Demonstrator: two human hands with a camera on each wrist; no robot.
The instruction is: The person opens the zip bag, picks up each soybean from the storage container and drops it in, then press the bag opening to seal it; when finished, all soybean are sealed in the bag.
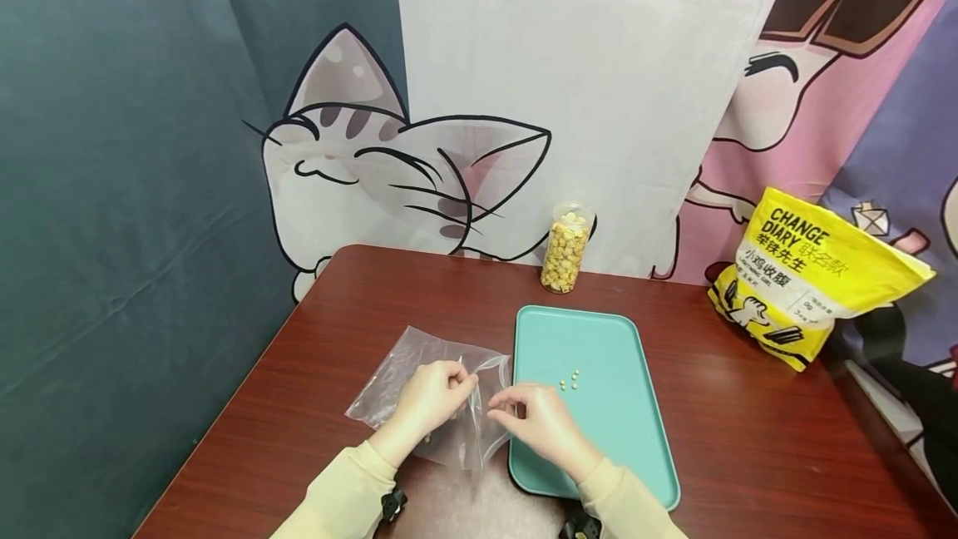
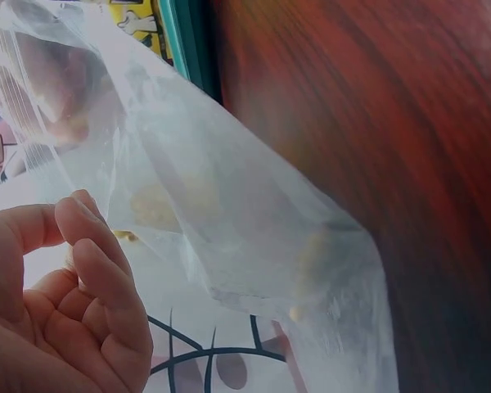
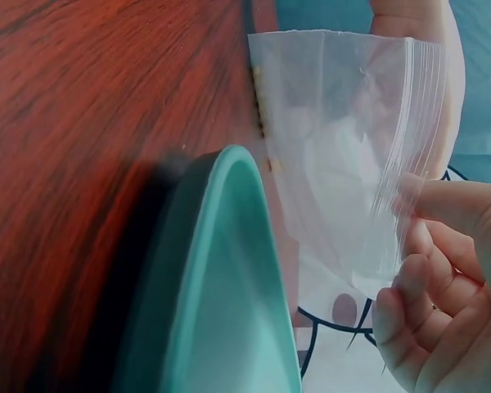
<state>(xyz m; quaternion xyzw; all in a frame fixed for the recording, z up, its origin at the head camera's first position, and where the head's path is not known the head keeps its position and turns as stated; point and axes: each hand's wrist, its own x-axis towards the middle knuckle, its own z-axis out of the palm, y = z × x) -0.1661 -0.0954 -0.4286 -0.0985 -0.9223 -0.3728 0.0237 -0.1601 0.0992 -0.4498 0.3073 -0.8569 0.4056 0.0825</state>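
A clear zip-seal plastic bag (image 1: 427,349) stands raised over the table, its zip strip visible in the right wrist view. Small yellowish kernels (image 3: 259,102) lie along the bottom of the bag. My left hand (image 1: 436,392) pinches the bag's upper edge between thumb and forefinger. From the other side, my right hand (image 1: 540,418) pinches the zip edge, its other fingers curled in. Just under the right hand is a turquoise tray (image 1: 614,431), with three small pale kernels (image 1: 575,385) on it.
A clear jar (image 1: 565,252) of yellow popcorn-like pieces stands at the table's back edge. On the right, a yellow printed bag (image 1: 801,281) leans upright. The reddish-brown table (image 1: 718,439) meets printed cloth walls at the back and left.
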